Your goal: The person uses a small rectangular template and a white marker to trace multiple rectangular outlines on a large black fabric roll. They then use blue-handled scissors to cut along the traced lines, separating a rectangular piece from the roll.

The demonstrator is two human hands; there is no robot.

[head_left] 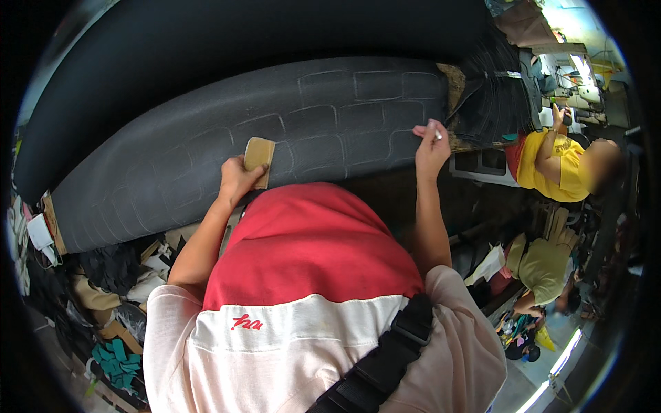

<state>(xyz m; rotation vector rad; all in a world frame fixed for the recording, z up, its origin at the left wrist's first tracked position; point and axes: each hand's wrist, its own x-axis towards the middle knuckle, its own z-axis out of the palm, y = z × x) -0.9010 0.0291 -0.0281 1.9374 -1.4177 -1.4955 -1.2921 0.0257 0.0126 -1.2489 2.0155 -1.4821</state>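
A wide sheet of dark grey leather-like material [310,131] lies across the table in front of me. Rows of rounded shapes are outlined on it in thin pale lines, sharper on the right and fainter on the left. My left hand [241,177] grips a tan, card-like template [259,157] with a rounded corner, close to the sheet's near edge. Further right, my right hand [434,141] is raised near the sheet's right end, fingers pinched around a short white marking stick [438,136].
Behind the sheet rises a large black roll or mass of material [275,31]. Dark layered sheets [492,96] hang at the right end. Scraps of fabric [113,268] and green offcuts [116,363] lie at lower left. A person in yellow [558,165] and another in olive [540,268] are at the right.
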